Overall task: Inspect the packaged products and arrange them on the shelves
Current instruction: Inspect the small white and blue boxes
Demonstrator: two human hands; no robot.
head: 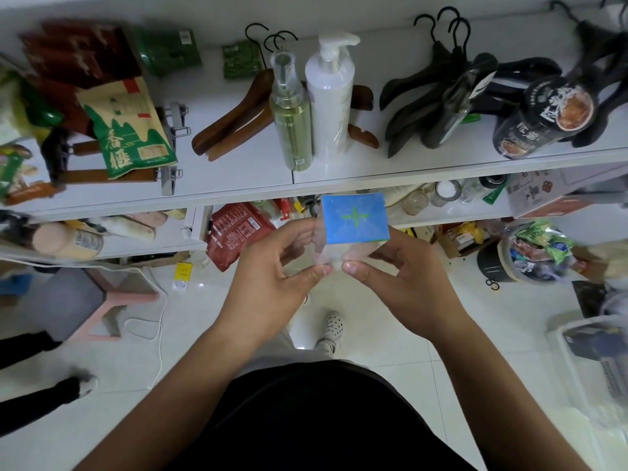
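Note:
I hold a small clear packet with a blue card bearing a green cross (354, 218) in front of the shelves. My left hand (277, 273) pinches its lower clear part from the left. My right hand (401, 277) pinches it from the right, thumbs nearly touching below the card. The packet hovers just below the front edge of the top white shelf (238, 178). On that shelf stand a green spray bottle (292, 113) and a white pump bottle (331, 93), directly beyond the packet.
Wooden hangers (234, 120), black hangers (441, 96), a dark jar (543, 117) and a green-and-tan pouch (132, 130) crowd the top shelf. The lower shelf holds a red bag (234, 232) and glass jars (441, 195). A pink stool (91, 300), a bin (530, 256) and another person's legs (40, 396) stand on the floor.

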